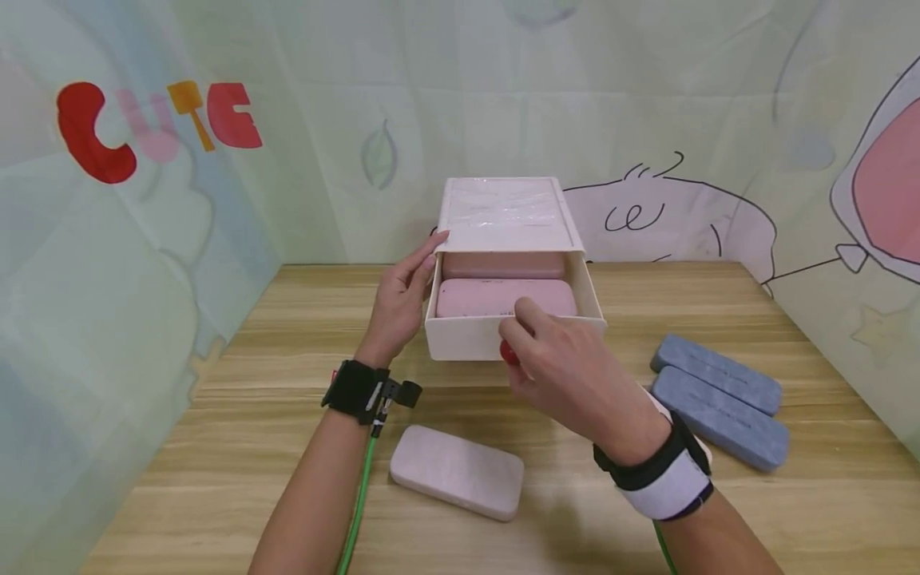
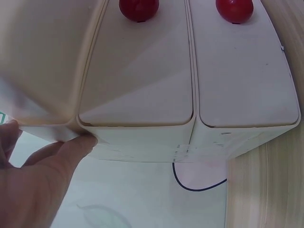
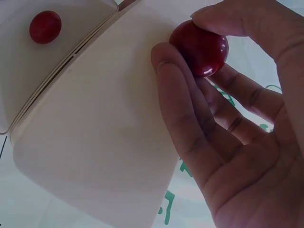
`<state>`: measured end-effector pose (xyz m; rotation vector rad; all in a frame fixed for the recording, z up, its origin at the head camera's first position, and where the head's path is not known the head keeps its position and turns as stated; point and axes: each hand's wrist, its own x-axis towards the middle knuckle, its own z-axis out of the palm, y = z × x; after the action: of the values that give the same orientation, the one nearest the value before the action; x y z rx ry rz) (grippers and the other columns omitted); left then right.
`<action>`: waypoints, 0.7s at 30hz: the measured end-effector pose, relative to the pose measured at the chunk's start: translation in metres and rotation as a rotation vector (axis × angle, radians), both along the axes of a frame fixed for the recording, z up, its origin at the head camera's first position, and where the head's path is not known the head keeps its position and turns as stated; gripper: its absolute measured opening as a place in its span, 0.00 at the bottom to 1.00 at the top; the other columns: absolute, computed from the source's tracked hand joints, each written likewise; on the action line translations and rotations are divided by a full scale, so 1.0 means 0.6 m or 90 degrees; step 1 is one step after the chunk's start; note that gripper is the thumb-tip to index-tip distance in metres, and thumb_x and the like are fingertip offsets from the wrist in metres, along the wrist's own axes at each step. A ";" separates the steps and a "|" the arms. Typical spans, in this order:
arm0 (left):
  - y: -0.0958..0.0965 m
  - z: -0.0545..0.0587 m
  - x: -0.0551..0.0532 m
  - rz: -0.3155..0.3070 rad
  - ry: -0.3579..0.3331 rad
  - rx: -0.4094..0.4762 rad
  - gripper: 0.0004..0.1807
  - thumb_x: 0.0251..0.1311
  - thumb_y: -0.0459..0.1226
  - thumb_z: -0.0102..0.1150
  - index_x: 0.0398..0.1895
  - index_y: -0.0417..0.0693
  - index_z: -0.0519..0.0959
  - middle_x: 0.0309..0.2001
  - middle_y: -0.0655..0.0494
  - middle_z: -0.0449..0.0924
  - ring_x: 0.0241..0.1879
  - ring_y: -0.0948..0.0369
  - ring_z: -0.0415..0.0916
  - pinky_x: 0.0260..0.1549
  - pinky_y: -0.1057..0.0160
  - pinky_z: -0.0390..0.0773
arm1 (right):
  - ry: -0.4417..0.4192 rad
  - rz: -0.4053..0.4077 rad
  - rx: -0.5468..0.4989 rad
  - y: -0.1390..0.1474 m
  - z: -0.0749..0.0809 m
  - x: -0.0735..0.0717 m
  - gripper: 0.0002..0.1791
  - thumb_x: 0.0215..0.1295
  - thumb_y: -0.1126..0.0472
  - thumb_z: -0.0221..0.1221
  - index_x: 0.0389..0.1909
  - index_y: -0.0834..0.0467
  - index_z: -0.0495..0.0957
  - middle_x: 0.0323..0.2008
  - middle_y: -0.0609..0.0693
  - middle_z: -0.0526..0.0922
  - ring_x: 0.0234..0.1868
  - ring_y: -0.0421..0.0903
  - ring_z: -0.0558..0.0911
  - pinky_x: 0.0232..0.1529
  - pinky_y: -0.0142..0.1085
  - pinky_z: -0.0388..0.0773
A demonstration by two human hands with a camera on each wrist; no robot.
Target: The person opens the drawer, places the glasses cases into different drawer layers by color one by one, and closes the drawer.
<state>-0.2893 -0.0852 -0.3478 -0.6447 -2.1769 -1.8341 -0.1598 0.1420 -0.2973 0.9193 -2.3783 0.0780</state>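
Note:
A small white drawer cabinet stands at the back of the table, its top drawer pulled out. Inside lie two pink oblong cases, like glasses cases: the front pink case in full view, the rear pink case partly under the cabinet top. My right hand pinches the red round knob of this drawer between thumb and fingers. With fingers extended, my left hand rests against the cabinet's left side, near its top front corner. Two lower drawers are closed, with red knobs.
A pale pinkish-grey oblong case lies in front of the cabinet, between the forearms. To the right, two blue cases lie side by side. A green cable runs along the left forearm. Printed cloth hangs behind the table.

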 end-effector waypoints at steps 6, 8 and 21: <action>0.001 0.002 0.002 -0.007 -0.005 0.012 0.22 0.81 0.43 0.42 0.72 0.64 0.72 0.77 0.65 0.62 0.77 0.63 0.59 0.71 0.55 0.67 | 0.001 0.003 -0.005 0.001 -0.001 -0.004 0.15 0.54 0.60 0.73 0.37 0.60 0.78 0.32 0.51 0.74 0.25 0.44 0.77 0.29 0.32 0.82; 0.002 0.002 0.002 -0.011 -0.004 0.018 0.22 0.80 0.42 0.42 0.72 0.63 0.73 0.77 0.65 0.63 0.77 0.64 0.60 0.71 0.56 0.68 | -0.001 0.002 -0.008 0.001 -0.001 -0.005 0.15 0.54 0.60 0.73 0.37 0.60 0.78 0.32 0.51 0.74 0.26 0.44 0.77 0.29 0.33 0.82; 0.002 0.003 0.003 -0.008 0.003 0.016 0.22 0.81 0.41 0.42 0.72 0.62 0.72 0.77 0.64 0.63 0.76 0.64 0.60 0.72 0.58 0.67 | 0.003 -0.001 -0.012 0.001 -0.003 -0.009 0.16 0.54 0.60 0.73 0.38 0.60 0.78 0.32 0.51 0.74 0.26 0.44 0.77 0.30 0.32 0.82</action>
<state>-0.2876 -0.0840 -0.3462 -0.6590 -2.1480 -1.8611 -0.1651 0.1427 -0.2994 0.9083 -2.3695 0.0975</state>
